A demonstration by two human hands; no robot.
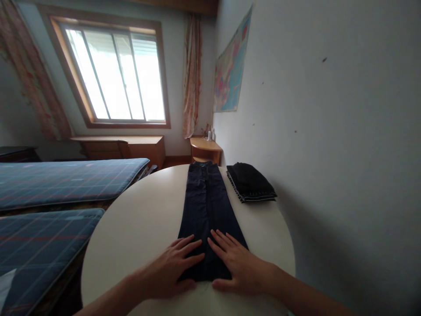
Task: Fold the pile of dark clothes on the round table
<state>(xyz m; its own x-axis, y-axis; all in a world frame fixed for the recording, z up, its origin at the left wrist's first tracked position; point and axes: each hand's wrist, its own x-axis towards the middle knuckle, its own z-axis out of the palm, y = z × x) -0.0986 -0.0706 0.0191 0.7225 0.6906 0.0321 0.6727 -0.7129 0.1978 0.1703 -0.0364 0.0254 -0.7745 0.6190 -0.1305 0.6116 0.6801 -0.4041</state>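
A dark navy garment [206, 197], either a skirt or a pair of trousers, lies flat and lengthwise on the round white table [138, 219]. Its waistband is at the far edge, and its wider end is close to me. My left hand [174, 265] rests on the near left part of the cloth, fingers spread and thumb by the bottom edge. On the near right part lies my right hand [238, 263], palm down with fingers extended. Neither hand grips the fabric.
A stack of folded black clothes [251, 182] sits on the table's far right, beside the wall [329, 175]. Plaid mattresses [66, 182] are to the left. Beyond the table are a wooden desk [131, 139] and a small corner table [207, 144] under the window.
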